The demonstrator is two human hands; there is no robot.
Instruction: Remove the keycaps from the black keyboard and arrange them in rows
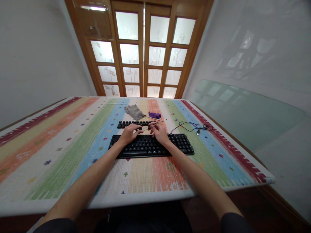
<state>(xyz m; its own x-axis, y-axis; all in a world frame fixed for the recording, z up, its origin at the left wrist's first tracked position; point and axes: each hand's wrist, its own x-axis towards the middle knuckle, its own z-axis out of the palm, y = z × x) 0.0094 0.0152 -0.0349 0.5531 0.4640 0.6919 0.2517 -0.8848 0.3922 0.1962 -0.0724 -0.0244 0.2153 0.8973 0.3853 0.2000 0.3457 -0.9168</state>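
A black keyboard [155,151] lies on the striped tablecloth, and both forearms reach over it. At its back edge, my left hand [130,133] pinches a small black keycap [140,128] between thumb and fingertips. My right hand [159,132] is closed close beside it, fingertips around a thin stick-like tool [156,123] that slants across toward the keycap. Something small and dark also shows at the right fingertips, too small to name. Behind the hands, loose black keycaps [126,123] stand in rows on the cloth, partly hidden by my fingers.
A grey cloth [134,112] and a purple cloth [155,115] lie behind the keycaps, with a thin rod [154,118] near them. The keyboard's black cable [188,123] coils to the right, ending in a USB plug [198,132]. Walls flank the table; glazed wooden doors [144,48] stand behind.
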